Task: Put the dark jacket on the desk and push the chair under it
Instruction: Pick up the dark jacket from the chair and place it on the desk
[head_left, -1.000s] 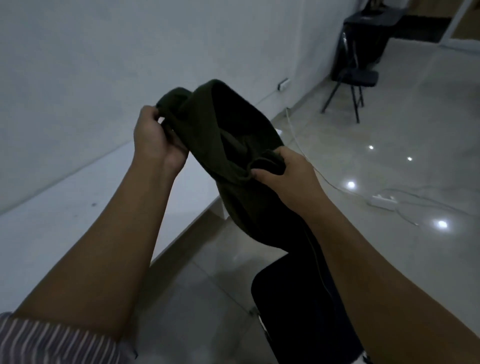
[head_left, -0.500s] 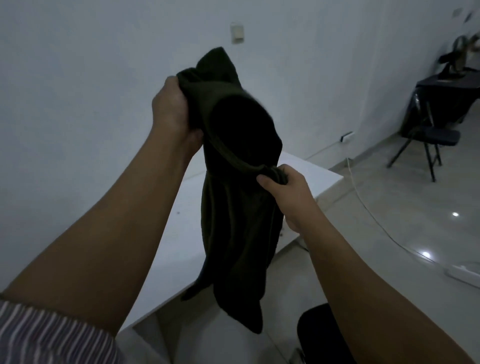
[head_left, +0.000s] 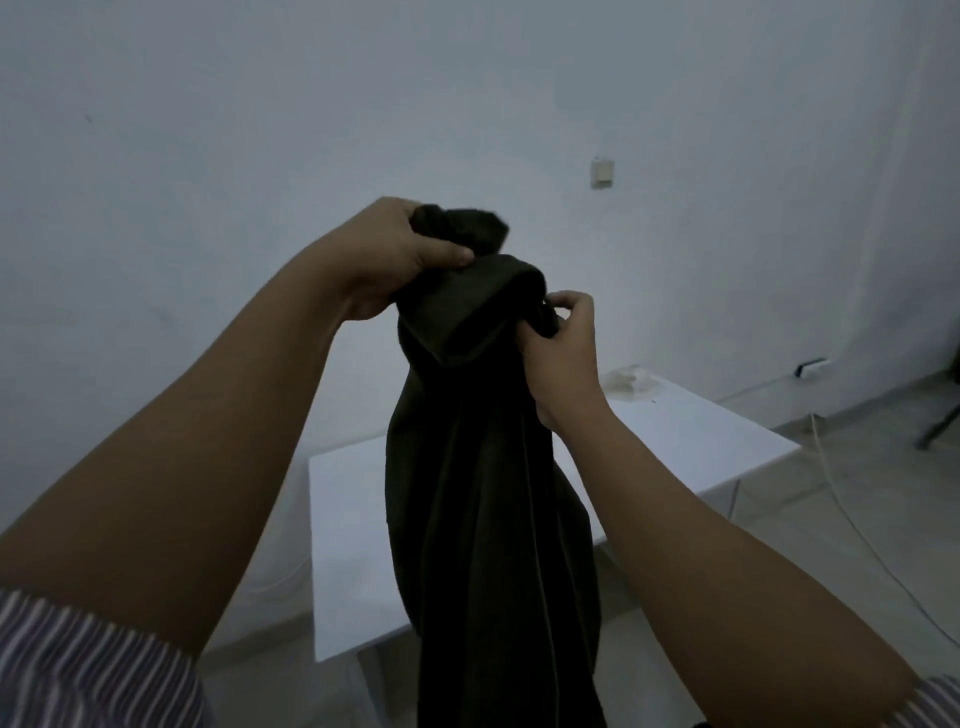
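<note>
The jacket (head_left: 488, 467) is held above the white worktop (head_left: 691, 431) against the wall (head_left: 260, 130), gripped by the fingers of the left hand (head_left: 400, 260) and the right hand (head_left: 561, 343).

A single head-worn camera looked forward and slightly down from the person's own viewpoint, close behind both raised forearms. It faced a pale wall (head_left: 208, 130), with the white table (head_left: 353, 545) below and a strip of floor (head_left: 857, 493) at right.
</note>
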